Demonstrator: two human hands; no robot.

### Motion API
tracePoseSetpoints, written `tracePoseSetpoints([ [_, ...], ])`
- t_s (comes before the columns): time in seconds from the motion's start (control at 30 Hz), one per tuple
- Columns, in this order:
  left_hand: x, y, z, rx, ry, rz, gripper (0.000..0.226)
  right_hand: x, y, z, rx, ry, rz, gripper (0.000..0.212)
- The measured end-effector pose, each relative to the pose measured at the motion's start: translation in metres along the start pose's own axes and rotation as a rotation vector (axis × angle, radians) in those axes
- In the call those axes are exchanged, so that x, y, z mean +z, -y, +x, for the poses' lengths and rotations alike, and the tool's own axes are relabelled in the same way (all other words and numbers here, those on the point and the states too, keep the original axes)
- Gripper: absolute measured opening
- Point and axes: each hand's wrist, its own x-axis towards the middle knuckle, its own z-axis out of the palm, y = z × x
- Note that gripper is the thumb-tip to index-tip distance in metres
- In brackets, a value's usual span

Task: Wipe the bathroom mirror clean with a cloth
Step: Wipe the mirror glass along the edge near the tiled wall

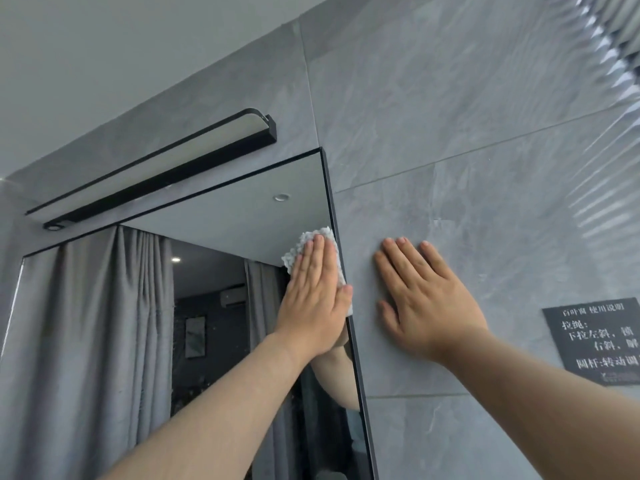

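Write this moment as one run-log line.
step: wiping | left hand: flat on cloth | spot: mirror right edge | right hand: flat on tiled wall

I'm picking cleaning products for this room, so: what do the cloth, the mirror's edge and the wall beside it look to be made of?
Cloth: pale, nubbly pile, likely microfibre or terry.
Mirror: glass, sharply reflective, with a thin matte black frame, probably metal; plastic is possible.
Wall: large grey stone-look tiles with marbled veining, thin grout lines and a soft sheen reflecting window light, likely porcelain or ceramic.
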Motion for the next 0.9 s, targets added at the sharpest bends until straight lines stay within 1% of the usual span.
tracePoseSetpoints([
  [0.07,-0.004,0.003,0.008,0.004,0.010,0.021,0.076,0.001,0.001,-0.001,0.004,-0.005,-0.006,0.065],
  [0.17,-0.019,0.015,0.050,-0.021,0.011,0.004,0.076,0.001,0.001,-0.001,0.008,0.006,-0.023,0.066],
  [0.33,-0.052,0.030,0.139,-0.126,-0.016,-0.040,0.069,0.002,0.003,-0.002,0.011,0.047,-0.051,0.066],
  [0.47,-0.063,0.032,0.171,-0.180,-0.043,-0.052,0.068,0.002,0.003,-0.004,0.014,0.053,-0.066,0.067],
  [0.67,-0.049,0.027,0.138,-0.114,-0.095,-0.072,0.068,0.003,0.002,-0.008,0.020,0.034,-0.052,0.066],
  [0.77,-0.033,0.021,0.098,-0.080,-0.104,-0.075,0.068,0.001,0.004,-0.010,0.030,0.029,-0.029,0.065],
  [0.9,-0.006,0.007,0.036,-0.059,-0.084,-0.078,0.074,-0.001,0.011,-0.024,0.048,0.056,-0.016,0.066],
])
